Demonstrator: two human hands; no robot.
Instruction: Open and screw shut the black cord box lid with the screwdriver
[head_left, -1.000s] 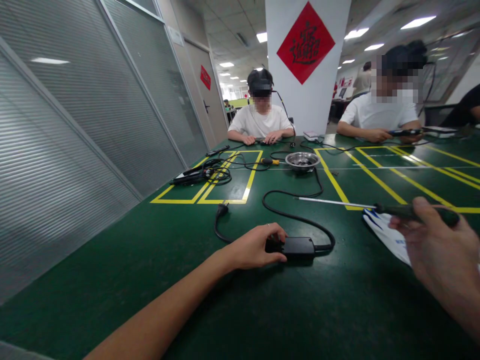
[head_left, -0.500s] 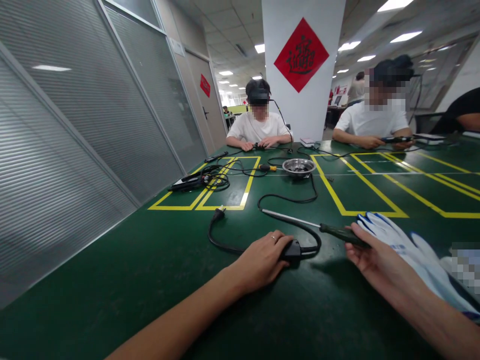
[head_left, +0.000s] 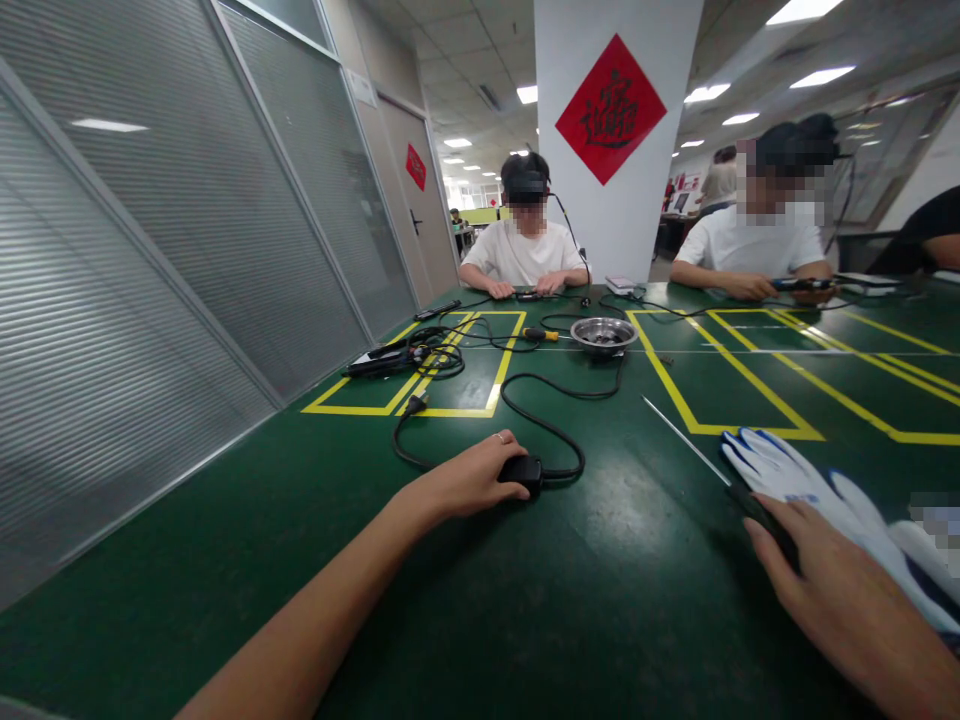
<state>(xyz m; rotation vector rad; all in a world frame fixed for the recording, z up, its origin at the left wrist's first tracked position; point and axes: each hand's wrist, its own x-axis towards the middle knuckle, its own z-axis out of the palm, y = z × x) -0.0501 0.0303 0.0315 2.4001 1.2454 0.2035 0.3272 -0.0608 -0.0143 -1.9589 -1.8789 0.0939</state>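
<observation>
My left hand (head_left: 476,478) is closed around a small black box (head_left: 523,474) on a power cord, low over the green table (head_left: 420,620). From the box the black cable (head_left: 574,455) loops back toward the bowl, and its two-prong plug (head_left: 415,403) lies on the far side of my left wrist. My right hand (head_left: 802,560) grips the dark handle of a screwdriver (head_left: 694,450), whose long metal shaft points away and to the left. Beside that hand lie white work gloves (head_left: 802,480) with blue edging.
A metal bowl (head_left: 604,335) holds small dark parts. Left of it lie a yellow-and-black screwdriver (head_left: 541,335) and a black device with coiled cables (head_left: 390,358). Yellow tape (head_left: 675,385) marks rectangles on the table. Two people in white shirts sit across, handling objects.
My left hand has shifted left with the black box, dragging plug and cable along. My right hand has moved right and nearer, turning palm-down, with the screwdriver farther from the box.
</observation>
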